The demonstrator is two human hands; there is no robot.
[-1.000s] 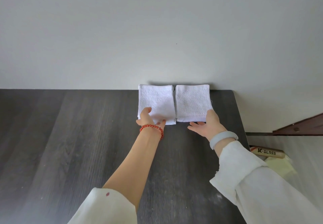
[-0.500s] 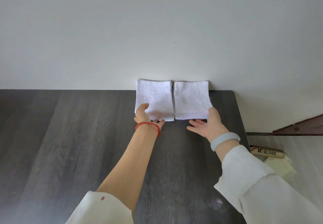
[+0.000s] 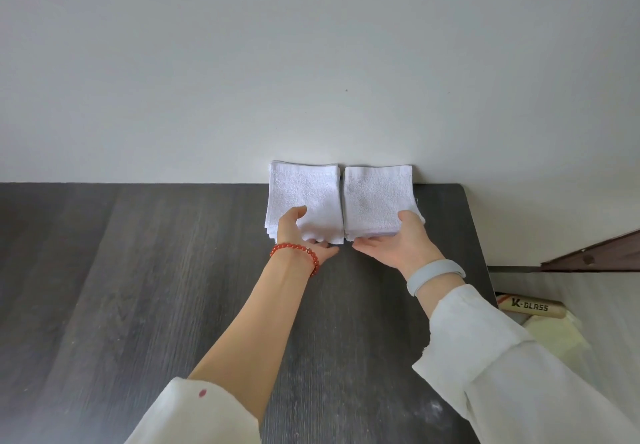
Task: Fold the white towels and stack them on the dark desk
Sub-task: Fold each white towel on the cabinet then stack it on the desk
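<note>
Two stacks of folded white towels stand side by side at the back of the dark desk (image 3: 173, 305), against the wall. My left hand (image 3: 298, 235) grips the near edge of the left stack (image 3: 308, 194), thumb on top and fingers underneath. My right hand (image 3: 398, 244) holds the near edge of the right stack (image 3: 375, 194) the same way, thumb on top and palm up below. Both stacks' near edges look lifted off the desk. The stacks almost touch along a narrow gap.
The white wall (image 3: 311, 62) rises straight behind the towels. The desk's right edge runs just right of the right stack. Beyond it, lower down, lie a tube (image 3: 531, 306) marked K-GLASS and a pale yellow cloth (image 3: 554, 334).
Both towel stacks have moved back to the wall. My right hand, which lay beside its stack, now grips the stack's near edge. My left hand kept its hold.
</note>
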